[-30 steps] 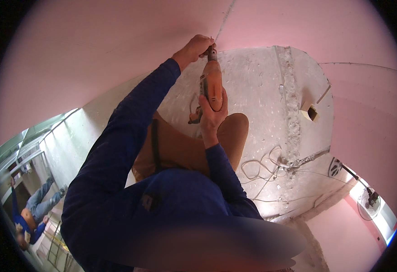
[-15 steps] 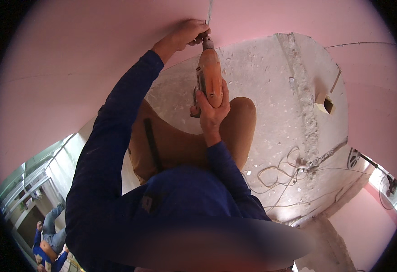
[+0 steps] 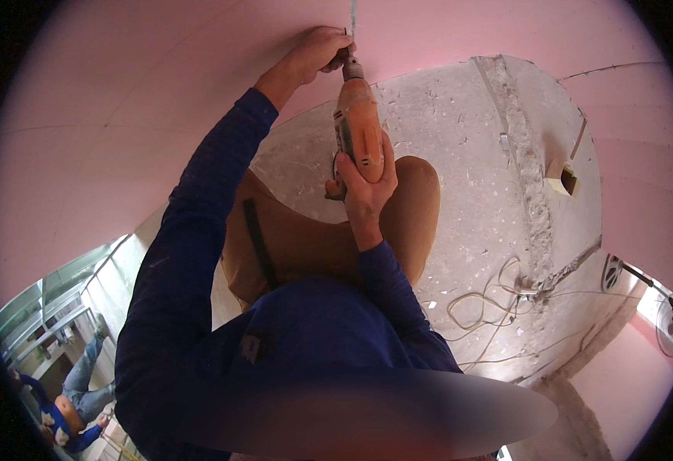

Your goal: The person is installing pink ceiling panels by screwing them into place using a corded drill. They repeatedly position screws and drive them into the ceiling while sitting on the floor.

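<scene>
Drill (image 3: 357, 127) in your grip has climbed toward the top of the view since half a second ago, and the pink wall (image 3: 121, 115) now fills more of the picture, while the concrete floor (image 3: 467, 154) has slid lower and to the right. You are crouched over your tan-trousered knees, and your left arm in its blue sleeve (image 3: 190, 230) reaches up and forward, nearly straight, to the wall. Your right hand (image 3: 361, 184) sits closer in, elbow bent, fingers wrapped tight around the rear handle of the drill. Your left hand (image 3: 317, 52) is curled at the drill's nose, fingertips pinched together around the chuck or the bit; which one, you cannot tell from here. The orange drill stands with its long axis running almost straight up the picture, nose pressed to the wall at a thin seam (image 3: 352, 11), handle end toward you. White cable (image 3: 490, 300) lies looped on the floor, well apart to your right.
</scene>
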{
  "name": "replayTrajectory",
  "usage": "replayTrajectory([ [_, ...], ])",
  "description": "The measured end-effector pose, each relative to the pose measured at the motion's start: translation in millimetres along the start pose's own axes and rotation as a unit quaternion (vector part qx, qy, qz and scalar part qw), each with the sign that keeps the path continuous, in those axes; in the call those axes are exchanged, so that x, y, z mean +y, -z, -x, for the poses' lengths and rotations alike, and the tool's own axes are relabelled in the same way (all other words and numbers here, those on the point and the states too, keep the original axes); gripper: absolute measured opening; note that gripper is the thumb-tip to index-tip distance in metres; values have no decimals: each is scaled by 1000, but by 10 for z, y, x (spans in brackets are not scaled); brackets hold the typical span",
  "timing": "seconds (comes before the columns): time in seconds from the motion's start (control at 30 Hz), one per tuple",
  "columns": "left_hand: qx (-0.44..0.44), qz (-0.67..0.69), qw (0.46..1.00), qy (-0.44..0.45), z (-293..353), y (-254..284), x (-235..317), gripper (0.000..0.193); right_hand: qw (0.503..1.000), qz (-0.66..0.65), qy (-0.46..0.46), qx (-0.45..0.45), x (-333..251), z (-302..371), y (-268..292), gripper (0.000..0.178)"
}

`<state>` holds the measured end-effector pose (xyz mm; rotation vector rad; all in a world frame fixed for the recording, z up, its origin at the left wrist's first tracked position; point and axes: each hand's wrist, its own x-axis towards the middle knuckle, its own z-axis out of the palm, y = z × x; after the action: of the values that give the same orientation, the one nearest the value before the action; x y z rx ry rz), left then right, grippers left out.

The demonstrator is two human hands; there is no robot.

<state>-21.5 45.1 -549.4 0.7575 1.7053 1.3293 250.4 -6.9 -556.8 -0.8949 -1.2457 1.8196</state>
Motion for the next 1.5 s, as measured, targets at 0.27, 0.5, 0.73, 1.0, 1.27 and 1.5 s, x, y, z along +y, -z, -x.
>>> replayTrajectory([
  [0.27, 73, -107, 989, -77, 108, 58, -30, 32, 998, -61, 14, -13, 146, -51, -23, 73],
  [0.5, 418, -387, 735, -368, 1171, 662, 643, 15, 999, -54, 8, -3, 241, -29, -34, 73],
  [0.73, 445, -678, 280, -513, 1373, 1725, 1295, 17, 999, -20, 26, 3, 225, -49, -59, 72],
  [1.0, 393, -680, 281, -552, 1299, 1654, 1301, 18, 999, -21, 33, -1, 125, -36, -123, 73],
  [1.27, 388, -671, 294, -559, 1302, 1656, 1306, 17, 999, -12, 44, -2, 157, -63, -153, 76],
  [1.5, 389, -673, 299, -553, 1317, 1632, 1295, 18, 999, -6, 51, 2, 198, -89, -183, 75],
])
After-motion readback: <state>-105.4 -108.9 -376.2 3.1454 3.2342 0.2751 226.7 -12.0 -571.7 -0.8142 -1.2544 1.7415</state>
